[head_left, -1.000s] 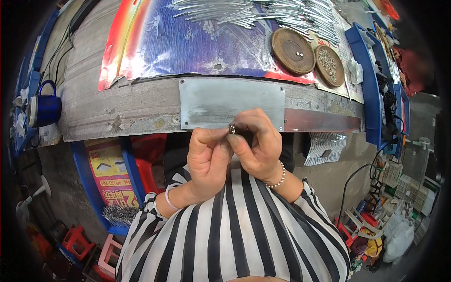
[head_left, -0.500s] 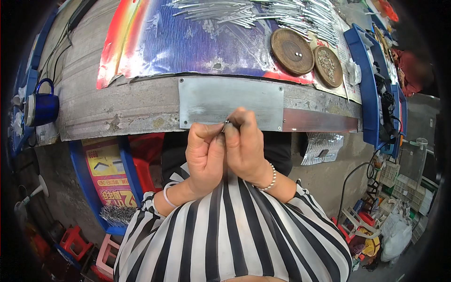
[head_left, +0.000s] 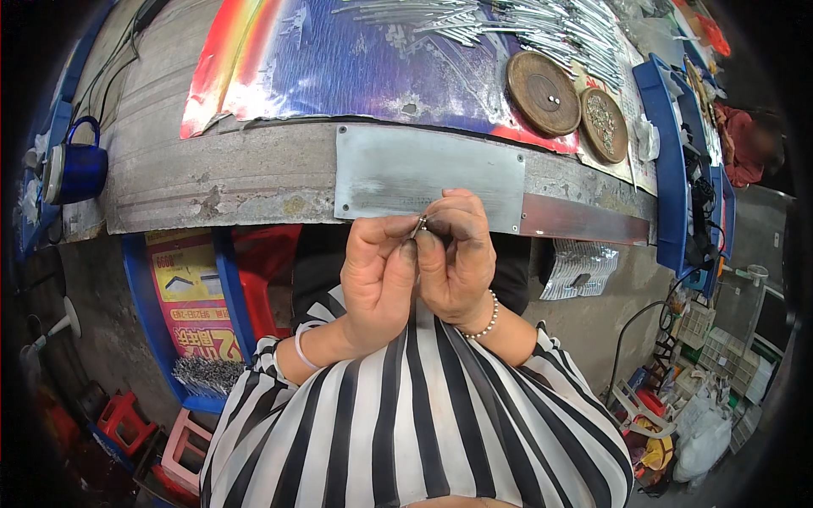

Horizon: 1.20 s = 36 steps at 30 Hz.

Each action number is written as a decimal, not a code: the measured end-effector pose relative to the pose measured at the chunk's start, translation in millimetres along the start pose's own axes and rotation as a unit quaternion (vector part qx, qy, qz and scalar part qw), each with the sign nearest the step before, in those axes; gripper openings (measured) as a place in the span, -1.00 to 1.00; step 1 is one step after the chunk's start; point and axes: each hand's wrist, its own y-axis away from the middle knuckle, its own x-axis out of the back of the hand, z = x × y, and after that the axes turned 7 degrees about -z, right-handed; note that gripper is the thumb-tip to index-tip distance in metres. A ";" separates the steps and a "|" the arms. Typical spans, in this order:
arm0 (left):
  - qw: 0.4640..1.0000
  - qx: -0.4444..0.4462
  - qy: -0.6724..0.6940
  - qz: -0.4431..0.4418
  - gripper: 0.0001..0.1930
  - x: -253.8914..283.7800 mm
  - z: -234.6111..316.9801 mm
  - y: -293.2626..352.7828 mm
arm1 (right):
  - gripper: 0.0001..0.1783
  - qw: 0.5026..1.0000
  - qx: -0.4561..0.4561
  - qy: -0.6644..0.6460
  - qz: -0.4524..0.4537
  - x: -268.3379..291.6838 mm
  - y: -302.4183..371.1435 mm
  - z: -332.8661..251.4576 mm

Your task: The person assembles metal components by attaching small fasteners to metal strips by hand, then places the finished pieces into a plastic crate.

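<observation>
My left hand (head_left: pixel 377 275) and my right hand (head_left: pixel 457 262) meet in front of the table edge, thumbs and forefingers pinched together. Between the fingertips is a tiny shiny metal piece (head_left: pixel 423 223), too small to name and partly hidden; both hands seem to grip it. The fingertips look dark with grime. Just behind them, a grey metal plate (head_left: pixel 423 169) is screwed along the edge of the table. Farther right sit two round brown dishes: one dish (head_left: pixel 529 97) carries small shiny beads, the other dish (head_left: pixel 593 140) many tiny metal bits.
Thin silvery rods (head_left: pixel 567 34) lie heaped at the back on a colourful sheet (head_left: pixel 339 76). Blue bins (head_left: pixel 673 169) line the right side. A blue mug (head_left: pixel 83 169) stands far left. Below the table, a blue tray (head_left: pixel 182 398) holds metal rods. A person (head_left: pixel 741 148) is at far right.
The table has shifted slightly up and right in the view. My fingers have rolled around the small piece: the right thumb now points up beside the left thumb, and the piece shows more.
</observation>
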 end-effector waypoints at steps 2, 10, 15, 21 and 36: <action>1.000 0.004 -0.031 0.004 -0.77 -1.0 1.2 0.2 | -0.79 1.000 0.005 0.002 0.008 -4.1 0.9 1.0; 0.999 0.016 -0.030 -0.001 -0.77 4.1 -7.2 -3.1 | -0.79 0.999 -0.010 0.033 0.022 -10.8 1.0 1.4; 0.999 0.001 -0.036 0.011 -0.79 1.6 -2.9 4.5 | -0.89 0.955 -0.171 -0.237 -0.043 5.6 -8.7 -3.6; 0.985 -0.097 -0.137 0.051 -0.71 3.7 8.7 0.0 | -0.83 0.996 0.077 0.034 -0.028 -3.1 -20.2 -2.4; 0.972 -0.138 -0.097 0.160 -0.78 37.8 32.7 27.1 | -0.76 0.983 0.109 -0.013 -0.147 -53.7 -36.9 -37.0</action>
